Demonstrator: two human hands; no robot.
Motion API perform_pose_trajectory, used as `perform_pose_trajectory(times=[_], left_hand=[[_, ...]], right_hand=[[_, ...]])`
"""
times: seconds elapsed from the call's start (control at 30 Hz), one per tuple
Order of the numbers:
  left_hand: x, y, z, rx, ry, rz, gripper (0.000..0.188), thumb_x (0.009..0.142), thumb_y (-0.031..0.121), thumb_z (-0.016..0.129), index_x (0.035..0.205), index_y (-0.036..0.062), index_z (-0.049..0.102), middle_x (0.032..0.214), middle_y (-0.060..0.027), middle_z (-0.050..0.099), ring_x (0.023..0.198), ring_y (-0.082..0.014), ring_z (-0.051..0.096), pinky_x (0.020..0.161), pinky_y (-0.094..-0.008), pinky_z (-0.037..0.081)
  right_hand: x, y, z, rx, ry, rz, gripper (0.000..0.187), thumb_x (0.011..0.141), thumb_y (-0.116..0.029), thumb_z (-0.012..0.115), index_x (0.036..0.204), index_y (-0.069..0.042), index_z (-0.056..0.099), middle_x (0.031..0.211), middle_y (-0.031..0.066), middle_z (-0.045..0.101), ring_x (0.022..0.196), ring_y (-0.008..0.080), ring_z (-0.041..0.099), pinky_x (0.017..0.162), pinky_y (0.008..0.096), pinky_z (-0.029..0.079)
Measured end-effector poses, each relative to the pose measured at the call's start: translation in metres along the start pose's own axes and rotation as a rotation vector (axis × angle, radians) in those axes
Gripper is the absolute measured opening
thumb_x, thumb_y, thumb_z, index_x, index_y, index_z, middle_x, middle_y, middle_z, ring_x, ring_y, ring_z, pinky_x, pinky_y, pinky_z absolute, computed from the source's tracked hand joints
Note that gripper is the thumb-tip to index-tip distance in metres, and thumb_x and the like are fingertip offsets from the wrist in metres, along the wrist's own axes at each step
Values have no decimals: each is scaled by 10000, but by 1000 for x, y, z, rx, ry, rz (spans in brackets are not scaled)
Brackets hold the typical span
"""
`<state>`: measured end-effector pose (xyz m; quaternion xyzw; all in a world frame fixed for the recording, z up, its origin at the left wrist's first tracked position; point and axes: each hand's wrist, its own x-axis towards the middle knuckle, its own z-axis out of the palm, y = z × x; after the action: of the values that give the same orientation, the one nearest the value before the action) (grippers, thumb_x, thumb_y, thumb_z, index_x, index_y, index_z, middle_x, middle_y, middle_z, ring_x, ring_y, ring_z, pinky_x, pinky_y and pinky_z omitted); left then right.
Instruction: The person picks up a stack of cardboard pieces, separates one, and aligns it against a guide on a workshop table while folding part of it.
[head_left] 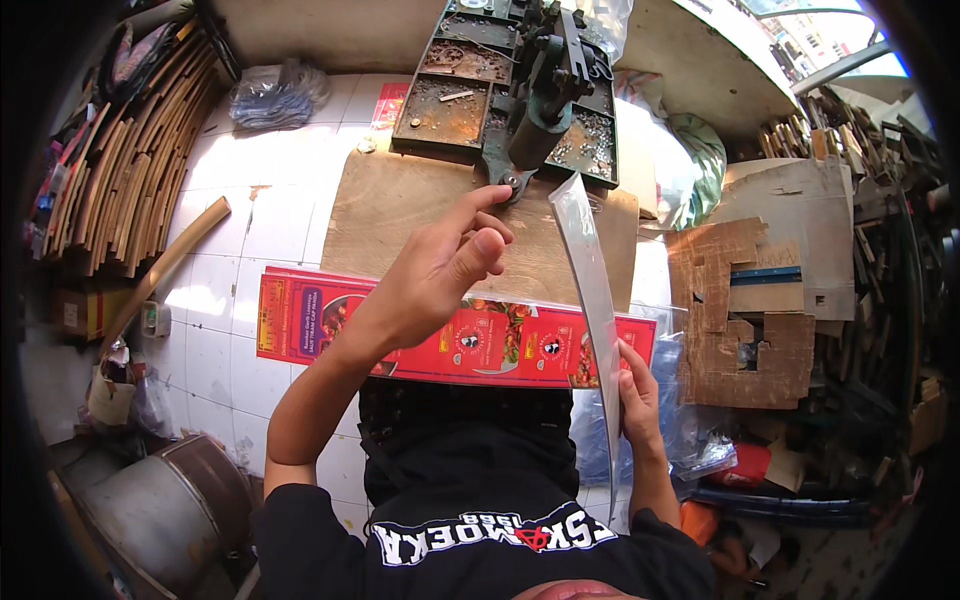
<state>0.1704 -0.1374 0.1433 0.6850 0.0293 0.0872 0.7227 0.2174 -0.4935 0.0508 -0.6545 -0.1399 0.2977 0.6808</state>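
The person's right hand (637,395) is closed around the lower part of a long, narrow clear plastic sleeve (593,290), holding it edge-on so it rises in a slight curve from beside their lap up over the far right part of the wooden board (400,215). Its top end stands just beside the base of the dark metal press (545,90). The left hand (445,265) is raised over the middle of the board, loosely open and holding nothing, the forefinger stretched toward the foot of the press and the thumb tucked against the other curled fingers. Along the board's near edge, partly under the left forearm, lies a flat stack of red printed cardboard strips (300,318), running left to right on the white tiled floor (225,290). Behind the press sits a rusty compartmented tray (450,100). Cut brown cardboard pieces (745,310) lie to the right, and bent wooden slats (130,160) lean at the far left.
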Motion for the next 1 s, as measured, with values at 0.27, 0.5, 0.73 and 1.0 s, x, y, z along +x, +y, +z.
perform_pose_trajectory(times=[0.27,0.5,0.73,1.0], left_hand=[[40,-48,-23,9,40,-443,592,939,294,636,1366,-52,417,979,-176,640,756,-211,697,653,-306,597],[52,-69,-28,-65,129,-412,481,931,164,642,1293,-88,451,879,-139,650,670,-188,687,557,-285,595],[56,-86,-32,-116,161,-378,472,928,148,643,1274,-110,452,814,-123,650,633,-168,673,536,-275,589],[56,-85,-34,-129,151,-374,472,924,140,648,1271,-112,451,824,-126,649,626,-169,676,524,-270,587]], right_hand=[[30,-24,19,-658,152,-169,428,948,-183,642,1353,-65,567,965,188,715,830,145,664,751,289,516],[48,-43,27,-821,110,-96,439,953,-190,635,1366,-65,555,921,190,707,717,125,620,671,292,493],[60,-36,32,-822,137,-144,428,920,-130,657,1337,-67,582,970,221,702,729,231,660,703,332,514],[62,-35,32,-793,126,-109,429,910,-95,660,1331,-57,585,1036,220,701,842,250,691,773,329,523]])
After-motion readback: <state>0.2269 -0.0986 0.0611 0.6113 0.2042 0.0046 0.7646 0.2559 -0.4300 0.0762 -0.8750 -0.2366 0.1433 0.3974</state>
